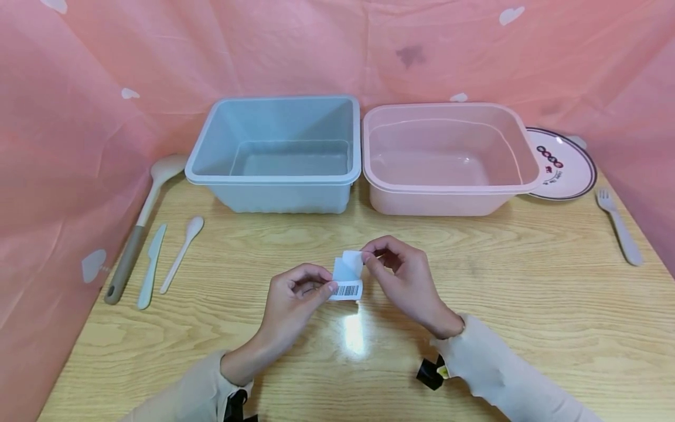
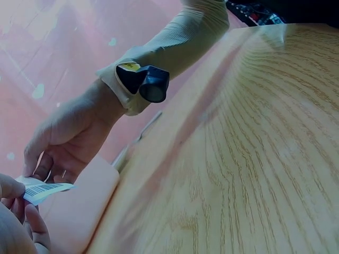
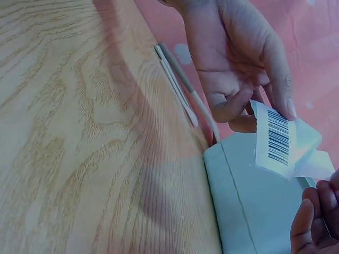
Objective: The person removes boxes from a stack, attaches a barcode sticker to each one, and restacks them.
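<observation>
A small white barcode sticker point(image 1: 348, 289) with its backing paper point(image 1: 350, 264) is held above the wooden table point(image 1: 527, 305) near the middle. My left hand point(image 1: 303, 290) pinches the barcode end between thumb and fingers. My right hand point(image 1: 392, 264) pinches the upper flap of the backing, which is bent up and away from the label. In the right wrist view the barcode sticker point(image 3: 276, 138) hangs between my left hand point(image 3: 243, 79) and my right fingertips point(image 3: 318, 217). The left wrist view catches the sticker point(image 2: 42, 190) edge-on under my right hand point(image 2: 69, 143).
A blue-grey tub point(image 1: 279, 155) and a pink tub point(image 1: 448, 158) stand side by side at the back. A plate point(image 1: 566, 164) and fork point(image 1: 619, 225) lie at the right. A ladle point(image 1: 139, 225), knife point(image 1: 152, 266) and small spoon point(image 1: 181, 253) lie at the left.
</observation>
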Motion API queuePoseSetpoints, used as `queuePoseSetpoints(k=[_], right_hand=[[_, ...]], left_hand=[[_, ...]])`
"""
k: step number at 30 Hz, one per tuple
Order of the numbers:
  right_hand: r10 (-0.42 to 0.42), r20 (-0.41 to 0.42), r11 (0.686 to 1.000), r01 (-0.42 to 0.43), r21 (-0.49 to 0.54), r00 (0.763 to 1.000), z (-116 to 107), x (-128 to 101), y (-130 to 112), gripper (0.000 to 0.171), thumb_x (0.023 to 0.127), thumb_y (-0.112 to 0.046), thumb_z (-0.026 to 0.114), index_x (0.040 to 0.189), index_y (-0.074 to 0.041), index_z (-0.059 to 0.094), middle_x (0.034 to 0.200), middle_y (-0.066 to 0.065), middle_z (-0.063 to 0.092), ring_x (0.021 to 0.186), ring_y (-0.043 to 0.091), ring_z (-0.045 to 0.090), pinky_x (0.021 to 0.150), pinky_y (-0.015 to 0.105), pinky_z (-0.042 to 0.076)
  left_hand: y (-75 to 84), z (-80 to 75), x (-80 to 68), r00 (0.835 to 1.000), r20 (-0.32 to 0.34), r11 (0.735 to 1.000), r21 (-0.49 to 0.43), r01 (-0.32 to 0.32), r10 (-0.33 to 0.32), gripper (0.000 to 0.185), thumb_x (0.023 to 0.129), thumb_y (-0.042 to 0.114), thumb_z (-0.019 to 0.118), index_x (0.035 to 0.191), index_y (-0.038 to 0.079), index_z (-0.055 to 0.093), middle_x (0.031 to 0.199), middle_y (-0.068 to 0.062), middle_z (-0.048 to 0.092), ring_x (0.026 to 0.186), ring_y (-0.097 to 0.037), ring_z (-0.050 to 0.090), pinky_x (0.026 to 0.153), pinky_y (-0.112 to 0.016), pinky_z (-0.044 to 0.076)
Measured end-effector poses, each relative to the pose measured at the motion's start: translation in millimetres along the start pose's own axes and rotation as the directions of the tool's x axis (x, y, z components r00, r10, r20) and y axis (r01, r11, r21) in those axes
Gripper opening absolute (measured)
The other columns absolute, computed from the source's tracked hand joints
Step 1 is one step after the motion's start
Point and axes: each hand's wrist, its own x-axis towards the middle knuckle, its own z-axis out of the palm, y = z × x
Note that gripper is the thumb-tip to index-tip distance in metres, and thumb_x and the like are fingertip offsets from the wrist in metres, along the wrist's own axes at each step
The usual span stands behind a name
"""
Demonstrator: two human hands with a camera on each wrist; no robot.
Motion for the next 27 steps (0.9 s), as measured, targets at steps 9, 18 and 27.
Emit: queuePoseSetpoints(k=[9, 18, 27], right_hand=[[0.055, -0.004, 0.998, -0.054, 0.035, 0.999, -1.7, -0.6, 1.2, 0.004, 0.091, 0.001, 0.062, 0.091, 0.0, 0.067, 0.087, 0.01, 0.067, 0.073, 0.008, 0.059, 0.061, 0.019, 0.051], [0.104, -0.027, 0.994, -0.102, 0.05, 0.994, -4.1, 0.5, 2.6, 0.005, 0.092, 0.0, 0.061, 0.092, 0.001, 0.066, 0.086, 0.013, 0.065, 0.064, 0.007, 0.055, 0.055, 0.018, 0.048], [0.125, -0.033, 0.989, -0.122, 0.083, 0.992, -6.1, 0.9, 4.0, 0.006, 0.092, 0.001, 0.06, 0.092, 0.003, 0.065, 0.088, 0.014, 0.064, 0.069, 0.009, 0.058, 0.059, 0.019, 0.052]], left_hand=[[-1.3, -0.5, -0.1, 1.0, 0.003, 1.0, 0.002, 0.022, -0.022, 0.01, 0.085, -0.001, 0.07, 0.093, -0.005, 0.066, 0.092, -0.014, 0.065, 0.08, -0.012, 0.065, 0.071, -0.021, 0.056], [-3.3, -0.5, 0.9, 0.999, -0.004, 0.999, 0.007, 0.038, -0.038, 0.01, 0.084, -0.001, 0.069, 0.092, -0.005, 0.065, 0.091, -0.013, 0.065, 0.08, -0.012, 0.065, 0.07, -0.021, 0.056], [-5.8, -1.0, 1.8, 0.999, -0.007, 0.999, -0.003, 0.038, -0.038, 0.01, 0.084, -0.003, 0.069, 0.093, -0.007, 0.065, 0.092, -0.013, 0.065, 0.08, -0.013, 0.065, 0.07, -0.02, 0.056]])
